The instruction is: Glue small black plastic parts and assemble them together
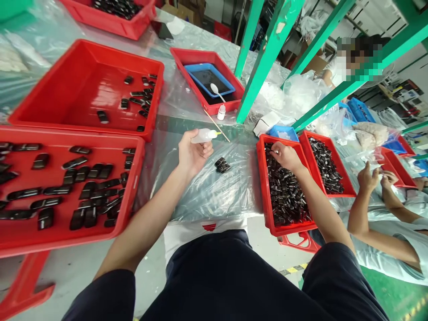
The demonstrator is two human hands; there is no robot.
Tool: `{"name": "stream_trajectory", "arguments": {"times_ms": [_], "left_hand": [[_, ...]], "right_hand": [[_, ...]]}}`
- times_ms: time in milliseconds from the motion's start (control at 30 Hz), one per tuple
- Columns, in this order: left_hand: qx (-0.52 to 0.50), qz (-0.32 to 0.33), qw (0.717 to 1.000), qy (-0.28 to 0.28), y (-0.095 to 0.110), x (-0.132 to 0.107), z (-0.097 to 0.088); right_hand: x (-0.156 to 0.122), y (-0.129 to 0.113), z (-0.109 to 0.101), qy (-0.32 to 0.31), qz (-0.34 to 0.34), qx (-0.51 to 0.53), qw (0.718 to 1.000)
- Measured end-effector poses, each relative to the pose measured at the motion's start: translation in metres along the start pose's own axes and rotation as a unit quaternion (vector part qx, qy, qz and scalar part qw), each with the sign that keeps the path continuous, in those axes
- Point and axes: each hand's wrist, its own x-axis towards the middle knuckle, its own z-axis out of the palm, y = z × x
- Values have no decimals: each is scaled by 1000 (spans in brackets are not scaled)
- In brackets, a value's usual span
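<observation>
My left hand is closed round a small white squeeze bottle with a yellow nozzle pointing right, held above the plastic-covered table. A small cluster of black parts lies on the plastic just right of that hand. My right hand reaches into a red tray heaped with several small black parts, its fingers pinched together at the pile's far end; what they hold is too small to name.
Two large red trays with scattered black parts sit at left. A red tray holding a blue dish and white spoon stands behind. Green frame posts rise at right. Another person's hands work beside a second full tray.
</observation>
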Motion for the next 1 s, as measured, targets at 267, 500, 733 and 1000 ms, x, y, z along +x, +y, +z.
{"name": "stream_trajectory", "arguments": {"times_ms": [267,500,733,1000], "left_hand": [[3,-5,1000,1,-6,4,-4],[26,0,1000,13,-9,5,-3],[29,-3,999,14,-10,7,-5],[37,-4,999,21,-10,5,-5]], "right_hand": [[-22,-4,-14,78,11,-2,997],[-24,-3,-8,-39,40,-137,989],[-26,-3,-5,-66,31,-54,996],[-32,2,-5,-58,51,-108,991]]}}
